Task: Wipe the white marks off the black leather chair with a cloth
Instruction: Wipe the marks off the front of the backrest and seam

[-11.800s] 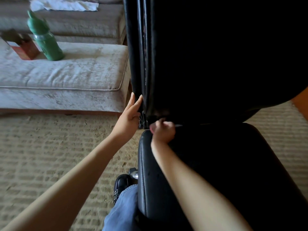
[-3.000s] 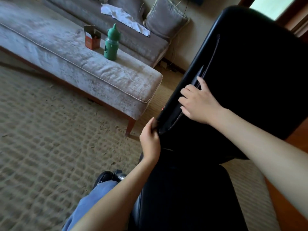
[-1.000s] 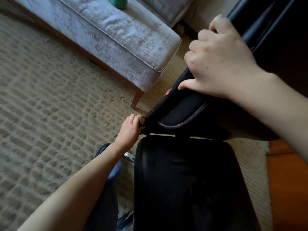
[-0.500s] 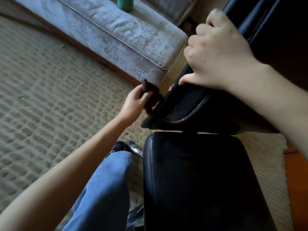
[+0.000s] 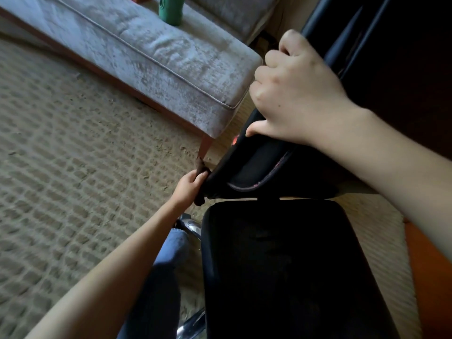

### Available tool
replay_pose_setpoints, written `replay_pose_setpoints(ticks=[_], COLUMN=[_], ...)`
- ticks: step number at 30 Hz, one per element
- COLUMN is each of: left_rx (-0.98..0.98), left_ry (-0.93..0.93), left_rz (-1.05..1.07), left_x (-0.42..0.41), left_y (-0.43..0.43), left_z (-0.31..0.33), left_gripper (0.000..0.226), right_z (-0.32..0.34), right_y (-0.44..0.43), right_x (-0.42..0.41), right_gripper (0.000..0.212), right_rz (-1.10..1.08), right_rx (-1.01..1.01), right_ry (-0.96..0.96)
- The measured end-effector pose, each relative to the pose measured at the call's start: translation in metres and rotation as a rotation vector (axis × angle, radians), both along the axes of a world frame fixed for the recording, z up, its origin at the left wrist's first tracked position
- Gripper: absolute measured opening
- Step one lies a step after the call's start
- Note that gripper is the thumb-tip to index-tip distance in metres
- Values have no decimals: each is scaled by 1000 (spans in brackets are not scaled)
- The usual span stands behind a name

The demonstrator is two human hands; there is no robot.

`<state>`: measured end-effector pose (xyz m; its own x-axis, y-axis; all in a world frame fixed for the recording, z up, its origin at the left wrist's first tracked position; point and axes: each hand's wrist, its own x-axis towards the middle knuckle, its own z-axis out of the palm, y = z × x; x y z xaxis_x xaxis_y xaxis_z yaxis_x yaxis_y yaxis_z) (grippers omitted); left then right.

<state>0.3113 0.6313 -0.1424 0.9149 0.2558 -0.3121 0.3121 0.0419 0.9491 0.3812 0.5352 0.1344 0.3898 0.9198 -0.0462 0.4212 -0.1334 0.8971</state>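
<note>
Left hand clamped on cloth at lower corner of chair back, right hand clutching its edge

Left hand (gripping cloth) slid down backrest.

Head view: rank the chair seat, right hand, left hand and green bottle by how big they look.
1. chair seat
2. right hand, gripping the chair back; nearness to the camera enlarges it
3. left hand, holding the cloth
Unranked: green bottle, cut off by the frame edge.
</note>
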Motion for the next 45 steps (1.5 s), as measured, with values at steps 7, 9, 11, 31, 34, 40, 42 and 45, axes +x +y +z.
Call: replay_pose_setpoints(ticks=[7,9,11,31,34,40,42,45], left_rx=[-136,-227,-252,324,416,535,655,824], left_ry=[-224,-367,-467,-369,-283,-599,-579,-531], left_rz=[18,15,58,184,140,145,73,-16], left_x=[8,11,21,5,-11,-33,-25,-13], left_y=[-1,-3,-2,-26,-17,-63,-83,-102], left_z=[96,157,220,263,252,311,316,305], left_gripper=[29,27,28,29,25,18,25,34], right_z=[3,10,20,73,70,65,61,53], right_y=[-2,-7,-22,-197,-218,-282,-304,-332], right_x=[-19,-32,-48,-94,-107,-135,-149,-171], right_gripper=[55,46,40,33,26,27,27,27], right_rz=[112,219,287,-74,-190,-615,-729,-841], right_rx=[141,359,491,646,716,870,947,1002], right_ry=[115,335,422,395,444,653,761,820])
